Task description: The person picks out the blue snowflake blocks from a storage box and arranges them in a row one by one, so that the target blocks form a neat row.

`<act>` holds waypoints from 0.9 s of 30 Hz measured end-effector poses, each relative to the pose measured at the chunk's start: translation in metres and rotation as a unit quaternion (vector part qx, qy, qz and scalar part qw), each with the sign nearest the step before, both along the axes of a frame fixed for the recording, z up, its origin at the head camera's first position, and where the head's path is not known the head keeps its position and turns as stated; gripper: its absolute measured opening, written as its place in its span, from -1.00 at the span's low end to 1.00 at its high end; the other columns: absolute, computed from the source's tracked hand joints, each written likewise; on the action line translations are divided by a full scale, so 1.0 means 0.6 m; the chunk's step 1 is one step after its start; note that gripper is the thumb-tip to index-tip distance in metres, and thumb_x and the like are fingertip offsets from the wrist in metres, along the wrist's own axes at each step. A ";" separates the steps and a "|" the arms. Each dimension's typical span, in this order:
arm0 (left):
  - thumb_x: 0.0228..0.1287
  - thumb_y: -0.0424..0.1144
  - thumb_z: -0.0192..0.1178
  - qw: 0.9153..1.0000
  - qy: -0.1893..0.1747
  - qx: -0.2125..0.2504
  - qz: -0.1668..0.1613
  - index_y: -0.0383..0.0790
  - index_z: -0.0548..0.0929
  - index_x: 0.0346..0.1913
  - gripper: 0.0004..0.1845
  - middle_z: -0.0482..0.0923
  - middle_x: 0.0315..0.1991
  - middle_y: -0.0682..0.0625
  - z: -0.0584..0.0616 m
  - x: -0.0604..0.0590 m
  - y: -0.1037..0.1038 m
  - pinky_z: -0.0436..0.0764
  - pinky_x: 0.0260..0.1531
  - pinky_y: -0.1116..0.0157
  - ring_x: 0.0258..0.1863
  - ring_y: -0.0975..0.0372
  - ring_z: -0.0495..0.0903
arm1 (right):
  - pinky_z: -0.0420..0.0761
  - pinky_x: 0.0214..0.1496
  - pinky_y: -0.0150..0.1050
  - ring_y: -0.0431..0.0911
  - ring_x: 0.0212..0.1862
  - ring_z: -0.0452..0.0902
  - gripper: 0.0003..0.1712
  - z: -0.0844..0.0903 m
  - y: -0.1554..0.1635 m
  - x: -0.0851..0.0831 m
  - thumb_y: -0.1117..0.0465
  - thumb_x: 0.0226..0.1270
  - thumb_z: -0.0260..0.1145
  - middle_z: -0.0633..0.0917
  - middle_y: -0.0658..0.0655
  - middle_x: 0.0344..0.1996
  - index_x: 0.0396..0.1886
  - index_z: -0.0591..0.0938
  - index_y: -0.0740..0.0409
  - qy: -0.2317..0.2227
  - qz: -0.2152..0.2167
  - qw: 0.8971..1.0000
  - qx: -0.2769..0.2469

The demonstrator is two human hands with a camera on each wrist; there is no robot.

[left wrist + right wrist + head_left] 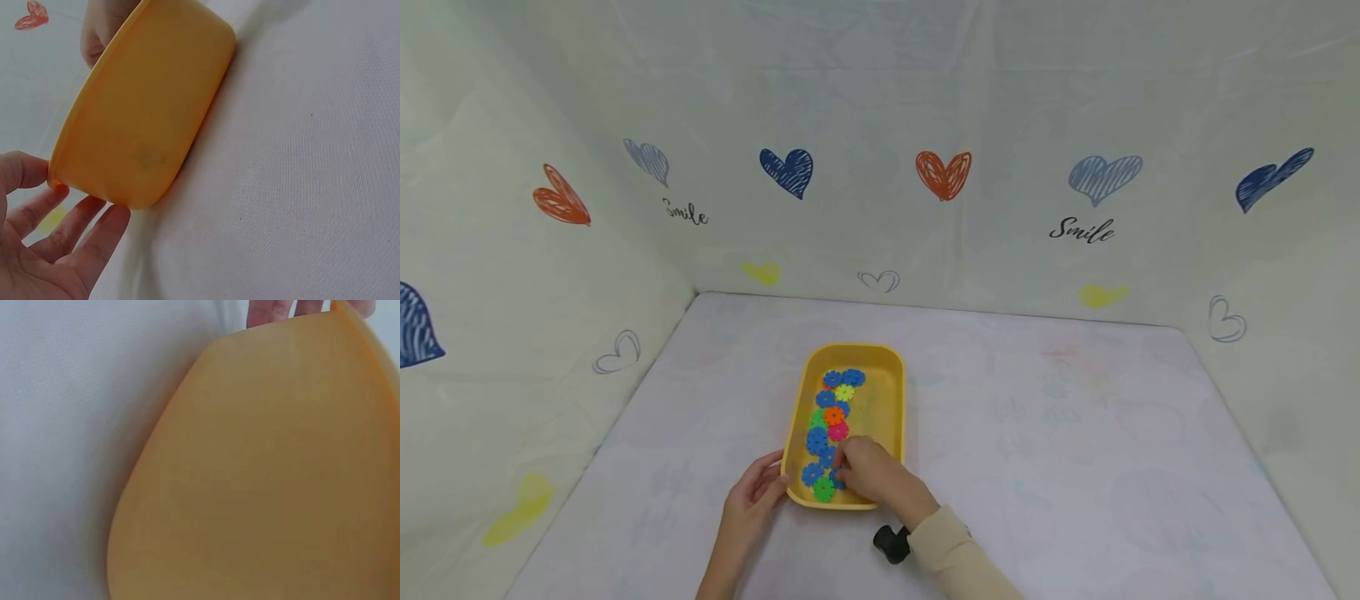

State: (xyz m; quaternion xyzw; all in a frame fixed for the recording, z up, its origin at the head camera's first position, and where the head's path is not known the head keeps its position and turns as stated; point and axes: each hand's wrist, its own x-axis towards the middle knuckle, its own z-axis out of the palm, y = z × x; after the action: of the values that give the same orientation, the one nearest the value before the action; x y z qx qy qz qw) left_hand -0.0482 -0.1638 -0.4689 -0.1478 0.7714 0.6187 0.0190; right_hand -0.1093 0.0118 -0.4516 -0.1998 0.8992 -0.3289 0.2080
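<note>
1. A yellow tray [891, 392] sits on the pale tabletop [1075, 450] in the lower middle of the head view, its long side running away from the person.
2. Inside the tray, along its left half, lies a row of plastic gear-shaped discs [829, 425]: blue ones at the far end, then a yellow-green one, orange, pink, more blue, and a green one at the near end.
3. The left hand [752, 500] rests at the near left corner of the tray, lower left of centre in the head view. In the left wrist view its fingers [69, 225] are straight and spread, the tips touching the tray's outer wall [144, 125] at the rim; they do not curl round it.
4. The right hand [868, 471] reaches over the near edge of the tray, its fingertips down among the blue discs at the near end of the row. Whether they pinch a disc or only touch it cannot be told: the hand covers the spot.
5. In the right wrist view the tray's yellow wall [269, 475] fills most of the frame, with fingertips of the left hand [275, 311] showing above it at the top edge.
6. A beige sleeve [951, 554] covers the right forearm, with a small black device [891, 543] at the wrist.
7. A white cloth backdrop with printed hearts [943, 173] and the word "Smile" [1081, 230] surrounds the table.
</note>
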 end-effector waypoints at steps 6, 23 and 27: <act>0.21 -0.36 0.11 1.000 0.002 -0.007 0.002 -0.32 0.42 0.16 -0.58 0.51 -0.03 -0.30 -0.002 0.000 0.000 0.56 -0.26 0.55 -0.26 0.46 0.57 | 0.38 -0.47 -0.50 -0.28 -0.51 0.32 -0.94 0.018 0.018 0.005 0.27 0.22 0.21 0.44 -0.07 -0.61 -0.43 0.54 0.15 0.005 -0.009 0.998 -0.057; 0.21 -0.35 0.12 0.999 0.025 -0.020 -0.005 -0.32 0.42 0.15 -0.58 0.52 -0.03 -0.31 -0.007 0.002 0.000 0.53 -0.24 0.59 -0.26 0.51 0.55 | 0.49 -0.46 -0.48 -0.21 -0.50 0.40 -0.85 0.033 0.120 -0.009 0.21 0.09 0.32 0.60 0.03 -0.54 -0.41 0.58 0.19 0.048 -0.149 0.969 -0.189; 0.21 -0.34 0.12 0.999 0.025 -0.023 -0.008 -0.32 0.42 0.15 -0.57 0.52 -0.03 -0.30 -0.007 0.002 -0.001 0.52 -0.23 0.60 -0.25 0.52 0.54 | 0.50 -0.51 -0.46 -0.15 -0.53 0.44 -0.86 0.024 0.141 -0.019 0.23 0.07 0.34 0.60 0.08 -0.56 -0.41 0.59 0.21 0.034 -0.208 0.952 -0.221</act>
State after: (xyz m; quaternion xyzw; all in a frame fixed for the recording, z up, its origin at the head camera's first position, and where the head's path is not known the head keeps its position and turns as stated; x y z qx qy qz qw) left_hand -0.0467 -0.1642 -0.4734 -0.1266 0.7866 0.6043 0.0009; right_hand -0.1205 0.0963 -0.4373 -0.0603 0.8320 -0.5487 0.0553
